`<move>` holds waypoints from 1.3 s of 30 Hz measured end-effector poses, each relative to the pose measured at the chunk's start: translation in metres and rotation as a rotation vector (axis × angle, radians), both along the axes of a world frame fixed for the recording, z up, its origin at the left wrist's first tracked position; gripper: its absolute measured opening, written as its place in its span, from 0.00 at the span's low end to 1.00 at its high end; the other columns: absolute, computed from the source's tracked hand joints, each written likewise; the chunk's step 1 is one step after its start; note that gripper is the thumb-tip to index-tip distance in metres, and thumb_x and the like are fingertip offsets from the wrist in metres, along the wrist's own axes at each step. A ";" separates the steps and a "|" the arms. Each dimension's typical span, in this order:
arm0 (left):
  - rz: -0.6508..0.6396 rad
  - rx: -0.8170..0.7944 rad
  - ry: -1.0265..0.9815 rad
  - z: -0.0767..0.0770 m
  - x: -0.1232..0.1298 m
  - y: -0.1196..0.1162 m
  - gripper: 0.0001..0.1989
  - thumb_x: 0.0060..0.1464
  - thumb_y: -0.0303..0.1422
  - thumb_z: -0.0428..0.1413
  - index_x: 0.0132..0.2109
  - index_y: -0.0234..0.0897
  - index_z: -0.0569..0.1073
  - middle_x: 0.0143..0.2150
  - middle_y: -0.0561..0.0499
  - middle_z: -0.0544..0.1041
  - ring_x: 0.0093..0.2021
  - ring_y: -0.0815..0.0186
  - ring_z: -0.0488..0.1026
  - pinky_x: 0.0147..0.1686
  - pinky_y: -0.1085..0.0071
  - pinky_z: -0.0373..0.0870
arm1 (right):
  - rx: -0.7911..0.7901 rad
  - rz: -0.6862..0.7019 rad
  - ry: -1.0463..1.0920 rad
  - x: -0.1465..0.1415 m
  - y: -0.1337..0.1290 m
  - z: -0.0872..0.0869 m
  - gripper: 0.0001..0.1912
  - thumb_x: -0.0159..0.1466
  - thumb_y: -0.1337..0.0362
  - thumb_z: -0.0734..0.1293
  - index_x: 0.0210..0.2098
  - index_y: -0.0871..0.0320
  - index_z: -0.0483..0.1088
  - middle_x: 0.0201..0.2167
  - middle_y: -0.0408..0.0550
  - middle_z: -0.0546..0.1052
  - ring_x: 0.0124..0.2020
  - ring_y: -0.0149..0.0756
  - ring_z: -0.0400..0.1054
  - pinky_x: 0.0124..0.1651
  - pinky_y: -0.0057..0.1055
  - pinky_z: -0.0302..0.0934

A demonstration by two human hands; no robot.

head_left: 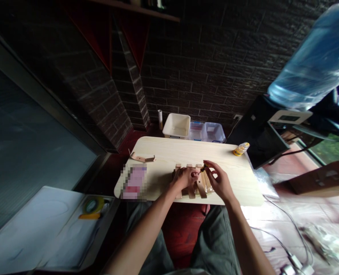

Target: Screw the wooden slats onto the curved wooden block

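Observation:
A slatted light-brown wooden piece lies near the front edge of the pale table. My left hand rests on its upper left part, fingers bent together near the screwdriver's tip; what they pinch is too small to make out. My right hand grips a small yellow and black screwdriver, slanted down toward the left fingertips. Clear wrapping shows beside the wooden piece, under the right hand. Another curved wooden piece lies at the table's back left.
A clear container with a yellow base stands at the table's back right. A blurred pink item lies at the left. Behind the table are a cream bin and clear bins. Cables run across the floor at right.

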State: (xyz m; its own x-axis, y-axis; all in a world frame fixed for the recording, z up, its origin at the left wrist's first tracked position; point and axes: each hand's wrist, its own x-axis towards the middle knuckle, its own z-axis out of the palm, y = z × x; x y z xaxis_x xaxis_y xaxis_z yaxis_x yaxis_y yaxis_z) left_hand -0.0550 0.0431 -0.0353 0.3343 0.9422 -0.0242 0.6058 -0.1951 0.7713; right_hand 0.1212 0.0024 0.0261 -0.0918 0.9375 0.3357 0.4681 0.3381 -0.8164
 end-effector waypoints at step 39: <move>0.362 -0.226 -0.511 -0.045 -0.060 -0.023 0.28 0.52 0.48 0.58 0.57 0.42 0.67 0.50 0.48 0.77 0.51 0.58 0.74 0.46 0.64 0.73 | 0.006 0.310 -0.767 0.022 0.048 0.039 0.07 0.67 0.60 0.63 0.43 0.54 0.66 0.31 0.47 0.78 0.28 0.35 0.71 0.31 0.28 0.56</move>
State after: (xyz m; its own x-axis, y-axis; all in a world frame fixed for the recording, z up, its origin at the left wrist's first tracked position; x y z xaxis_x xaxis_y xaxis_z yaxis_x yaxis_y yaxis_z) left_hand -0.1150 0.0200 -0.0800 0.0197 0.9874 -0.1570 0.1497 0.1524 0.9769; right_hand 0.1430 0.0506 0.0647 -0.5515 0.8304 0.0794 0.7792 0.5468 -0.3065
